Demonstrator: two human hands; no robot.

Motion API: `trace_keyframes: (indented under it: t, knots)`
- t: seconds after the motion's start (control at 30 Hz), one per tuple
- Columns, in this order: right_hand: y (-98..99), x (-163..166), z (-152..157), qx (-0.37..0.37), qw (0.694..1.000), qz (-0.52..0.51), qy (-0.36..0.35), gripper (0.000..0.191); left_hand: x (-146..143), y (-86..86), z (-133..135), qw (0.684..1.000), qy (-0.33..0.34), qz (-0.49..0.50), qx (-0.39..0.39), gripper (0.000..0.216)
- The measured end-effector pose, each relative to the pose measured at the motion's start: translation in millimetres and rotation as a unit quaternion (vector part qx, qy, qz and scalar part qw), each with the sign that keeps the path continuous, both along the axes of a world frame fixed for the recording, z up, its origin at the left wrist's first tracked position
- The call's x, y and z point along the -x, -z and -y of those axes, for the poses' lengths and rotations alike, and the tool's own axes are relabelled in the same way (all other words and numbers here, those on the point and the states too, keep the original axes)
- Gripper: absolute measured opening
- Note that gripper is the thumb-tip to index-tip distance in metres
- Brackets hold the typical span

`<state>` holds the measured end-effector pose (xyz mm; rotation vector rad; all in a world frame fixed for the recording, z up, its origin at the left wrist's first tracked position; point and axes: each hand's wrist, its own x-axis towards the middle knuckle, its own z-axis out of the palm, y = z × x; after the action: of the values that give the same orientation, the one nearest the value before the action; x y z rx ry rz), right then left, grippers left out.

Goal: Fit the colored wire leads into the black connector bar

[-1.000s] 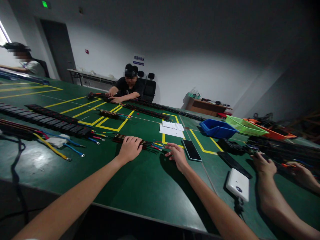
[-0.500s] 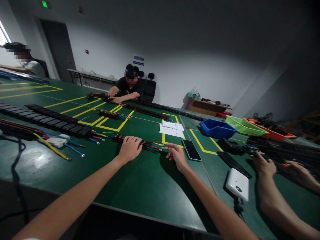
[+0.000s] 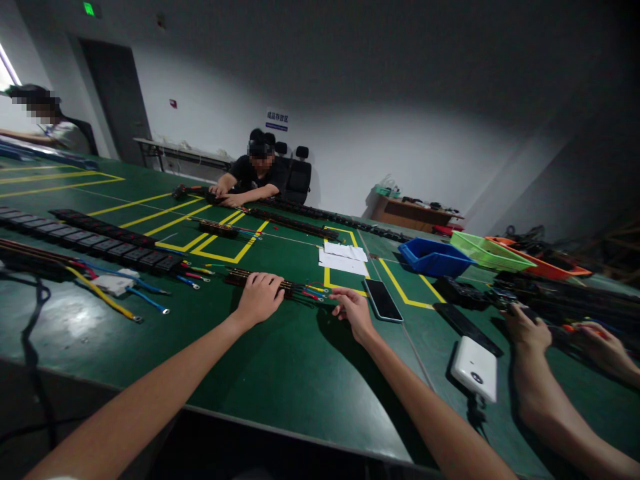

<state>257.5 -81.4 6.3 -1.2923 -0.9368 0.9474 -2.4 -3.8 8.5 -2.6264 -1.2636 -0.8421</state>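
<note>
- Toward the left edge of the green-topped desk, a thick yellow insulated lead ends in a metal ring lug, with a long row of black rectangular modules beyond it.
- Set back from the middle of the near edge lies a slim bundle of black and copper-coloured strips.
- The left hand lies over the bundle, fingers together and lightly bent; whether they close beneath it, I cannot tell.
- Thin red, blue and yellow leads with metal lugs fan from its right end.
- The right hand is half open, fingertips just beside those lugs; whether it pinches one, I cannot tell.
- The step in hand looks like steadying the bundle while arranging its leads; handling one lug would call for a fine right-hand pinch.
- Toward the right edge lies a dark-screened phone.
</note>
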Motion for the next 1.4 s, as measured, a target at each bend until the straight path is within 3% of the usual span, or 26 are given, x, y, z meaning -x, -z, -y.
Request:
trace_keyframes:
  t: [0.17,0.37,0.67,0.8,1.03,1.2,1.4]
  knots:
    - [2.2,-1.4,1.3,-0.035,0.995,0.09,0.001,0.032,0.4,1.9,-1.9,1.0,0.004,0.008,0.006,0.036]
    - [3.7,-0.5,6.2,-0.099,0.949,0.297,-0.021,0.029,0.7,1.8,-1.7,1.0,0.004,0.01,0.008,0.036]
    - [4.6,0.9,6.3,-0.097,0.928,0.358,-0.037,0.03,-0.5,-0.5,0.1,1.0,-0.002,0.009,0.005,0.035]
    - [5.1,0.1,4.9,-0.08,0.939,0.331,-0.044,0.03,-0.2,0.0,-0.7,1.0,0.0,0.011,0.008,0.036]
    - [-0.9,4.3,6.3,-0.025,0.984,0.157,-0.086,0.033,1.1,-0.8,-1.6,1.0,-0.007,0.016,0.017,0.033]
    - [-5.3,6.0,10.1,-0.021,0.987,0.097,-0.127,0.034,0.7,-0.9,-0.9,1.0,-0.014,0.014,0.01,0.032]
    - [-5.2,5.3,10.8,-0.012,0.982,0.11,-0.15,0.036,1.1,0.3,-1.6,1.0,-0.012,0.008,0.005,0.033]
